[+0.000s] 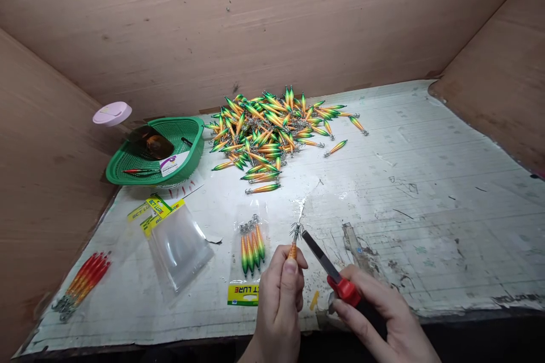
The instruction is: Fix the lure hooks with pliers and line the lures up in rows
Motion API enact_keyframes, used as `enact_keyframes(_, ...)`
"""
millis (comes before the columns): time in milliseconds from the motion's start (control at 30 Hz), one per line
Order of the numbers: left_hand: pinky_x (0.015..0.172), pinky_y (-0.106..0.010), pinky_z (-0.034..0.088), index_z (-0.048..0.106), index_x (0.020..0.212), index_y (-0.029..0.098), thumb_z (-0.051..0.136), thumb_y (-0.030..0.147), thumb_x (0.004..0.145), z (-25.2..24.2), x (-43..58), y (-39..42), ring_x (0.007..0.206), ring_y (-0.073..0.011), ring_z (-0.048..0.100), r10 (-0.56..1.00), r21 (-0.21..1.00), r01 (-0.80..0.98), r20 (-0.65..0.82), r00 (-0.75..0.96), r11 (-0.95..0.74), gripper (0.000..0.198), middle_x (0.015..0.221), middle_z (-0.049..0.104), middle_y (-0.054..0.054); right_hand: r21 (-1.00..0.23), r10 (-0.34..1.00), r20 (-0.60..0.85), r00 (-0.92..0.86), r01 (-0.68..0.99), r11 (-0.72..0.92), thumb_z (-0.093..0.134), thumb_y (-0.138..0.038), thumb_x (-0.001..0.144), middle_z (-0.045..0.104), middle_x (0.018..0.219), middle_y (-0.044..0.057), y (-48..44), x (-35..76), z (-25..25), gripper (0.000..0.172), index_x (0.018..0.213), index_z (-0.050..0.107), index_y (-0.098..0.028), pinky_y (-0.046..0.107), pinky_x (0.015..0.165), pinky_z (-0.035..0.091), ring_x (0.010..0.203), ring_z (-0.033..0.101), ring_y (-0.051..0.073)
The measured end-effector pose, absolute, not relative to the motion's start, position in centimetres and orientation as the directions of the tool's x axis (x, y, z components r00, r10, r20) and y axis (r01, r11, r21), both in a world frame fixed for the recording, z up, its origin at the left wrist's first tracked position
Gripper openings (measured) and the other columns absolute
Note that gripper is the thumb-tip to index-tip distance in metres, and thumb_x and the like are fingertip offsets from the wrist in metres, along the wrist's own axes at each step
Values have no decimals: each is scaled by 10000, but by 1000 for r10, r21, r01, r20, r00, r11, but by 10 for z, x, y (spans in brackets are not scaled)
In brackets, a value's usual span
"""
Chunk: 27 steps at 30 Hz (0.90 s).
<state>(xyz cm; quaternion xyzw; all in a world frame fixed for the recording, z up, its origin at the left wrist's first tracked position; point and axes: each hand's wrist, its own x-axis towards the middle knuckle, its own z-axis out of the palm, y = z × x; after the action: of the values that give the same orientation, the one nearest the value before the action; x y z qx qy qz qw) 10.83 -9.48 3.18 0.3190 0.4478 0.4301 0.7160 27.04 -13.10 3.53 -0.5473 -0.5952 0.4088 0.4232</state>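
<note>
My left hand (283, 289) is closed around a squid jig (293, 250), whose orange body shows above the thumb and whose crown of hooks points up. In my right hand (378, 306) is a utility knife (346, 290) with a red and black handle. Its flat metal blade slants up to the left, and the tip is close beside the jig's hooks; whether they touch I cannot tell. Just left of my left hand lies a clear packet (243, 293) with a yellow-green label, holding several green-and-orange jigs (253, 247). My left hand overlaps the packet's edge.
A large pile of green-and-orange jigs (272, 130) lies at the back. On the left are a green basket (198, 150), a pink-lidded container (112, 114), empty clear packets (181, 247) and a bundle of red jigs (85, 281). Wooden panels (272, 28) enclose the table (426, 181).
</note>
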Motion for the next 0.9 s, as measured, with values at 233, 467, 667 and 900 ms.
enact_keyframes(233,382,-134,134,491,806,202,683,597,834,40,107,-81,449,-39,75,892,715,-541,-412,185,443,440,549,233,125,-981,979,-196,-47,11,-196,564,-587,915,626,650,24,-140,269,31,413,742,634,-219,276,576,544,582,617,170)
enact_keyframes(467,384,-119,134,490,826,193,629,548,897,36,107,-86,433,-32,84,857,672,-533,-383,346,515,388,544,238,122,-896,988,156,-10,419,146,578,-291,942,650,821,43,-125,271,32,172,789,620,-224,243,626,565,746,663,185)
enact_keyframes(667,337,-103,109,432,771,205,638,448,905,34,104,-77,409,-33,24,761,438,-623,-330,559,648,345,517,206,130,-811,971,240,15,552,192,578,-275,948,637,895,50,-118,298,21,151,813,625,-226,223,655,565,797,663,173)
enact_keyframes(900,338,-86,136,497,828,194,676,447,889,35,101,-77,403,-25,39,712,311,-641,-288,640,702,315,511,255,130,-513,828,289,480,808,-290,577,-567,851,589,806,100,-90,400,-13,357,718,611,-238,380,563,430,742,598,258)
